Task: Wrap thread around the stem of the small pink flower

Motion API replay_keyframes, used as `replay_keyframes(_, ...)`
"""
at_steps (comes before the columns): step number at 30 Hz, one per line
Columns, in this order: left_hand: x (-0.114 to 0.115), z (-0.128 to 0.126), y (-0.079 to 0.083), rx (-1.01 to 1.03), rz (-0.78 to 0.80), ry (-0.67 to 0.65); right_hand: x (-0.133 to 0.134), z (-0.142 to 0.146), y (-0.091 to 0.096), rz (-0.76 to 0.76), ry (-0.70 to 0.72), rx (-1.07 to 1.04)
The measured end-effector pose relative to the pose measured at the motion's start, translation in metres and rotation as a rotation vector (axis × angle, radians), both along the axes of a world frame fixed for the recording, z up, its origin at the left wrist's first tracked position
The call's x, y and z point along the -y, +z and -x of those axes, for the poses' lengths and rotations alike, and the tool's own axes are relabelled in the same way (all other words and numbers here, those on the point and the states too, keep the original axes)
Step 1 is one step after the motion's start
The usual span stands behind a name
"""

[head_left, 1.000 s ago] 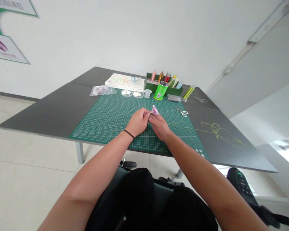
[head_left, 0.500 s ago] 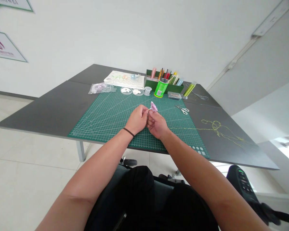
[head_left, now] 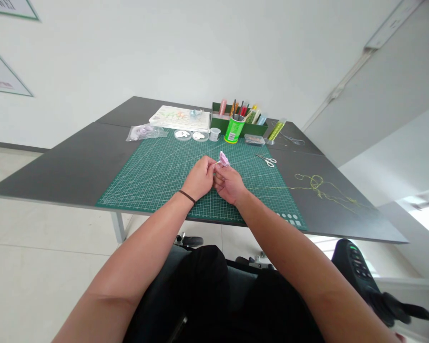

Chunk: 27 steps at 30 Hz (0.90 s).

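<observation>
Left hand (head_left: 200, 178) and right hand (head_left: 229, 185) together, fingertips pinching small pink crinkled flower (head_left: 223, 159) at narrow base, above green cutting mat (head_left: 157, 186). Flower likely light, soft, easily crushed: best held at base, petals free. Scissors (head_left: 267, 161) lie right, well apart.

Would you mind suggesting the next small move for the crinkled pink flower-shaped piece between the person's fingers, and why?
I'd probably turn the crinkled pink flower-shaped piece slightly to inspect it, since the bare left hand and bare right hand both close at its base, hiding that part from view.
</observation>
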State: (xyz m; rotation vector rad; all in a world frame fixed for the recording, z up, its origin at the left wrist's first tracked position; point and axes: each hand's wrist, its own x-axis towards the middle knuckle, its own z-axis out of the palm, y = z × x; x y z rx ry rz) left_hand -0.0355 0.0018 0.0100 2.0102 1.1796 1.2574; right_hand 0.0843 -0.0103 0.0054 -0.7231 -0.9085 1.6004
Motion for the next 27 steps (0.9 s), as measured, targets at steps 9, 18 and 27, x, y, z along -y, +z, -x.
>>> replay_keyframes(9, 0.001, 0.001, 0.002, -0.009, 0.006, -0.039, 0.002, 0.001, 0.002, -0.023, -0.027, 0.018)
replay_keyframes(18, 0.007, 0.001, 0.007, 0.006, 0.017, -0.027, 0.002, 0.001, 0.002, 0.014, -0.075, 0.014)
replay_keyframes(27, 0.006, 0.001, 0.013, 0.087, 0.153, 0.000, 0.004, 0.004, 0.003, -0.013, -0.105, 0.051)
